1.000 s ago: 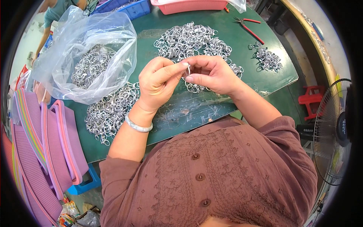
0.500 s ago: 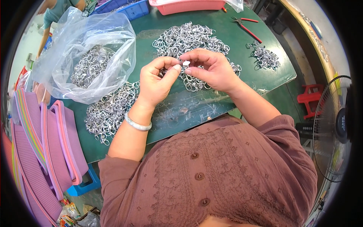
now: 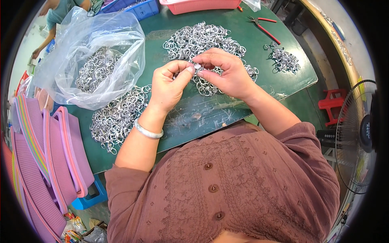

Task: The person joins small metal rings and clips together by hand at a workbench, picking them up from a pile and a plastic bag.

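Note:
A small silvery metal ring with a flat face (image 3: 197, 66) is between my two hands, partly covered by fingertips. My left hand (image 3: 170, 83) pinches it from the left with thumb and forefinger. From the right, my right hand (image 3: 227, 73) grips it between thumb and fingers. Just beyond and beneath my hands spreads a large heap of similar silver rings (image 3: 198, 38). Beside my left forearm lies a second heap of rings (image 3: 117, 119). More loose rings (image 3: 97, 73) fill the bottom of a clear plastic bag (image 3: 125, 34) at the left.
Red-handled pliers (image 3: 267, 30) and a small cluster of rings (image 3: 285, 58) lie at the right of the green table (image 3: 170, 143). Purple baskets (image 3: 75, 150) stack at the left. Blue (image 3: 144, 10) and pink (image 3: 198, 6) baskets stand at the back; a fan (image 3: 356, 135) stands right.
The held ring's flat face has tilted and shows less brightly between my fingertips. My hands stay nearly in place. At the far left, another person's arm has shifted.

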A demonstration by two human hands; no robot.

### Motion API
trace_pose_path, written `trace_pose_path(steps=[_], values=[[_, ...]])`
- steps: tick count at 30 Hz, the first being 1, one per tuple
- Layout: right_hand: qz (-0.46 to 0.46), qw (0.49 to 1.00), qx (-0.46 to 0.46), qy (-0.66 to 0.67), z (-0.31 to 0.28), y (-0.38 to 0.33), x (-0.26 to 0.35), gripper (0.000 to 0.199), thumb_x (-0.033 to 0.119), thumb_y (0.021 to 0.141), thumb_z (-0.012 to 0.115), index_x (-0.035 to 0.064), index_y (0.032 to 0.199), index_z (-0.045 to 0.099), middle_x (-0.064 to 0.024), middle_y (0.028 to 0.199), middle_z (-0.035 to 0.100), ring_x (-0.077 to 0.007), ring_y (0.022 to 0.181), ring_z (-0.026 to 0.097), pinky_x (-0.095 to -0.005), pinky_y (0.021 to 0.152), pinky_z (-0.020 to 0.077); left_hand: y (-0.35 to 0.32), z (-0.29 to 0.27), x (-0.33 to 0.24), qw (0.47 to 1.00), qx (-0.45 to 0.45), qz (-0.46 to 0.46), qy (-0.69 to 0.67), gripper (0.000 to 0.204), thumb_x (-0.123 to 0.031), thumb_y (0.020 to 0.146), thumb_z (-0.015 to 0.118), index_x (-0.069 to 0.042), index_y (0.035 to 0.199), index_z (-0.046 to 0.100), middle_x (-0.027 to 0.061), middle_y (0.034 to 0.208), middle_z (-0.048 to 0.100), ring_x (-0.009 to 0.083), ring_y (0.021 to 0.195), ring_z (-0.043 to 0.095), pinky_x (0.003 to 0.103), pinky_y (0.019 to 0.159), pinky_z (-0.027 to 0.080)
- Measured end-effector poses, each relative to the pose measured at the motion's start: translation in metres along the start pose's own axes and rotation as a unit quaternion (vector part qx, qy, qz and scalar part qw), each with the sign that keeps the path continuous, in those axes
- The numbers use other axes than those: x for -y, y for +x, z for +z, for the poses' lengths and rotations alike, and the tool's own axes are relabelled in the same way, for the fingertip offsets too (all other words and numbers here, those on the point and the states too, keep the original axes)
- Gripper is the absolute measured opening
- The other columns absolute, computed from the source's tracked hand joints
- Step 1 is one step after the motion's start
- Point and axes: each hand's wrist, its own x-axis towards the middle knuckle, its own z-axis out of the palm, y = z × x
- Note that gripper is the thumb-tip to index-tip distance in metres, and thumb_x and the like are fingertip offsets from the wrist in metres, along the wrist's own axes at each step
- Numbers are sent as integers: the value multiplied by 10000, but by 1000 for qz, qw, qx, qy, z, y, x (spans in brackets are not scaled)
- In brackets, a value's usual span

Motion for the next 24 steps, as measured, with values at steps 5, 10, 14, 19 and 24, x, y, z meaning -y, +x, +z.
trace_pose_path(steps=[5,10,14,19,24], values=[[-26,999,-13,-38,0,0,-2,254,-2,711,641,23,963,614,-60,861,589,-143,742,567,-239,652,462,0,3,0,1000,-4,0,-14,94,-104,826,580,-22,864,605,-38,624,504,22,513,412,160,447,303],[-96,984,-15,-149,0,1,0,295,-9,689,638,24,980,601,-90,869,580,-205,779,575,-269,684,473,0,3,-1,1000,-6,-18,7,121,-132,838,569,-20,871,604,-39,621,492,26,517,405,161,449,301],[-61,992,-41,-99,2,2,2,302,41,690,644,37,986,581,-97,856,562,-249,794,559,-323,686,463,4,-4,2,982,17,-98,-157,175,-174,872,515,-18,899,589,-24,627,461,47,544,399,169,446,296],[-43,996,-39,-70,-1,0,0,298,37,697,632,31,989,571,-104,859,558,-252,790,559,-322,682,465,8,-14,3,951,68,-143,-264,217,-205,886,485,-18,969,557,-14,667,446,71,592,401,172,452,307],[-45,995,-39,-78,-2,-1,-3,277,38,699,630,28,971,577,-105,853,559,-252,785,560,-320,678,464,9,-17,5,929,103,-147,-324,221,-196,879,491,-7,975,555,-7,688,461,89,623,410,174,458,313]])
